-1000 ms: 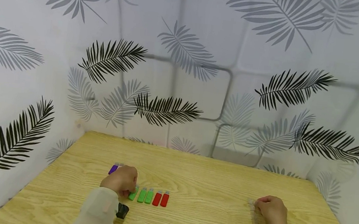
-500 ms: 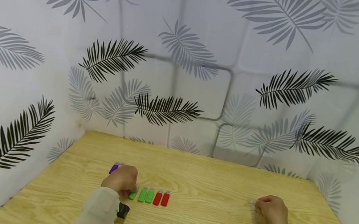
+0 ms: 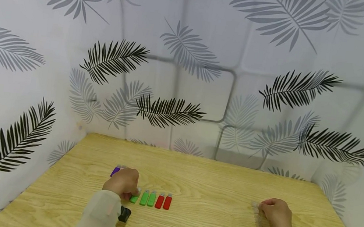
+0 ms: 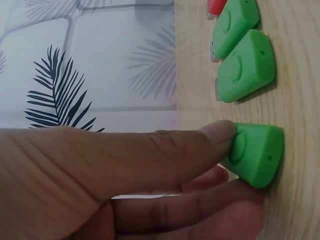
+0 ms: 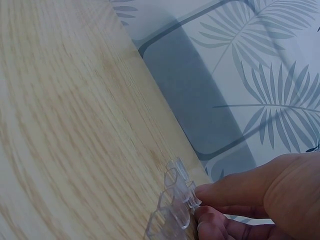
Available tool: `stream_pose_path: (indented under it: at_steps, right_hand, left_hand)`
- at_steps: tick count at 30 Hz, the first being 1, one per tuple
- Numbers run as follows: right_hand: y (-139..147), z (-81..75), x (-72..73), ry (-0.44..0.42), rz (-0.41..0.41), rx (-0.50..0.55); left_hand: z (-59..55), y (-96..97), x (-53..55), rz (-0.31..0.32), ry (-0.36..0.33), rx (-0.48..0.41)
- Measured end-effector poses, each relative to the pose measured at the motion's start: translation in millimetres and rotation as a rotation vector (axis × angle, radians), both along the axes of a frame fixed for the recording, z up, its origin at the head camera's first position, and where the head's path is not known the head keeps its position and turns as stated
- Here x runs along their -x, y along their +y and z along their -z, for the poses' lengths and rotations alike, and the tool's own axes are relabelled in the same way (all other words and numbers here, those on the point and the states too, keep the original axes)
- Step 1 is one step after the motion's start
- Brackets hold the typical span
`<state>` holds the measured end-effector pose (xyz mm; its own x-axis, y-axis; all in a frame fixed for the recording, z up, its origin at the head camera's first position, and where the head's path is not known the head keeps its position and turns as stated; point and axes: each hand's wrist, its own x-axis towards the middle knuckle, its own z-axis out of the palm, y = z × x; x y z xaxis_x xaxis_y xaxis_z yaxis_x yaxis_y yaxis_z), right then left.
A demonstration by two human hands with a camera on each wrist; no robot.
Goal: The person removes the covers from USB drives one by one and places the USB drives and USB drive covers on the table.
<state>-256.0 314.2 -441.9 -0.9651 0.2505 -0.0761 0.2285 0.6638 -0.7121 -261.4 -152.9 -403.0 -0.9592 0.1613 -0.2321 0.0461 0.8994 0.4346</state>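
Observation:
My left hand pinches a green USB flash drive between thumb and fingers, low over the table. In the left wrist view the thumb lies across its upper face and the fingers are beneath it; its metal plug is hidden there. Beside it lie two more green flash drives, then two red flash drives. Over at the right, my right hand pinches a small clear plastic cap with thumb and fingertips. It is right at the end of a row of several clear caps.
A purple flash drive lies behind my left hand, with a pale one partly hidden by the knuckles. The wooden table meets a leaf-patterned curtain along its back edge. Black wrist cameras sit on both wrists.

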Motion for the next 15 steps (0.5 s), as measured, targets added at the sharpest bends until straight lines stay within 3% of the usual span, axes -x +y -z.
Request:
stream_pose_path:
  at_steps: [4,8,12,15]
  right_hand:
    - [0.4,0.6,-0.3,0.004,0.002,-0.001]
    - [0.9,0.8,-0.6,0.009,0.000,-0.001]
    - [1.1,0.7,-0.1,0.011,-0.006,-0.009]
    - [1.1,0.5,0.0,0.011,-0.011,-0.014]
  left_hand:
    - [-0.4,-1.4,-1.0,-0.004,0.004,-0.027]
    - [-3.3,-5.0,-3.9,-0.037,0.069,-0.067]
    - [-3.4,-9.4,-0.9,-0.100,0.134,-0.027]
    - [-1.2,-12.9,3.0,-0.138,0.125,0.027]
